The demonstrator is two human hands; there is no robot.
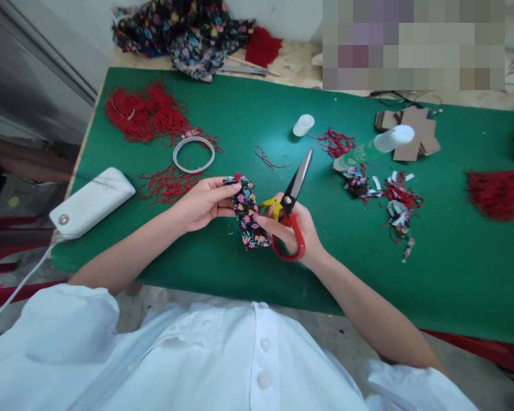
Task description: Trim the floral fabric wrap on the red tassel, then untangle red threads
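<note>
A small strip of black floral fabric (249, 220), with a bit of red at its top end, is held up over the green table. My left hand (208, 202) pinches its upper part between thumb and fingers. Scissors (297, 180) with one red and one yellow handle sit in my right hand (302, 228), blades pointing up and away. The thumb of that hand also touches the fabric's right edge. Just beyond my hands lies a loose piece of red cord (268, 158).
Red cords (148, 114) and a tape roll (193, 154) lie left, near a white device (92, 202) with a cable. To the right are a bottle (368, 149), cardboard pieces (415, 134), fabric scraps (398, 200) and a red bundle (499, 194). Floral cloth (197, 40) is piled behind.
</note>
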